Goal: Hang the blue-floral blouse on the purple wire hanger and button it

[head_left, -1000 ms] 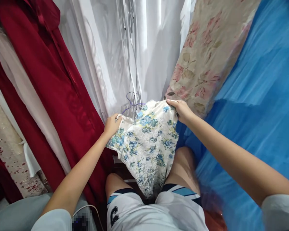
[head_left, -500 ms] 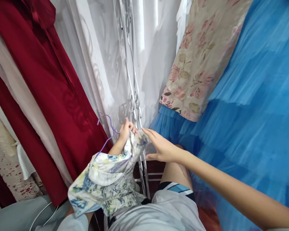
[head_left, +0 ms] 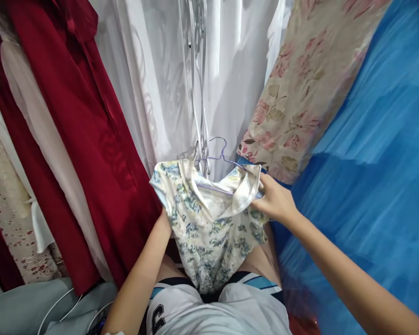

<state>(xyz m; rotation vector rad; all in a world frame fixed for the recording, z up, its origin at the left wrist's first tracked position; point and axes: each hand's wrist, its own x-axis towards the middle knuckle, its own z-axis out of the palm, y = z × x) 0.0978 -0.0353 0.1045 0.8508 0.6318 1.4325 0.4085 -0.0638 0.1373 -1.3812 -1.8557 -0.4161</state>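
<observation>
A white floral blouse [head_left: 209,232] with blue and yellow print is spread upright in front of my lap, its wide collar facing me. Inside its neckline runs a thin purple clothes hanger [head_left: 222,156], the hook standing up above the collar. My right hand [head_left: 277,197] is closed on the blouse's right shoulder, thumb in front. On the other side, my left hand [head_left: 165,217] goes behind the left shoulder and bears it up; its fingers are hidden by the cloth.
Dark red dresses [head_left: 91,153] hang at the left. A blue tulle dress [head_left: 366,195] and a beige floral dress [head_left: 289,111] hang at the right. Behind stand a white metal rack post [head_left: 199,88] and white curtains [head_left: 226,83]. Grey cushions with white cables [head_left: 56,311] lie lower left.
The blouse has turned from bunched and tilted to spread and facing me, with the hanger upright. My right hand has closed on its right shoulder; my left hand has moved behind its left shoulder.
</observation>
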